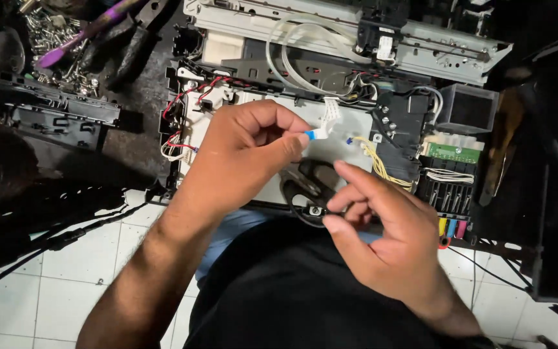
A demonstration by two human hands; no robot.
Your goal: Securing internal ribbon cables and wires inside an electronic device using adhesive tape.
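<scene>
Ribbon cable (318, 132) pinched by left hand (247, 155), right hand (382, 232) loosely open, screws heaped in tray (53, 39)

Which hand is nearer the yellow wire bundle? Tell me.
Right. The right hand has its fingertips just below-left of the yellow wire bundle; the left hand is farther left.

You've got the thin white flat ribbon cable w/ blue end tab (318, 132) pinched at its tip; it runs up & right over the pale grey metal plate. Small black plastic part w/ silver screw (316, 210) sits near the plate's lower edge.
</scene>
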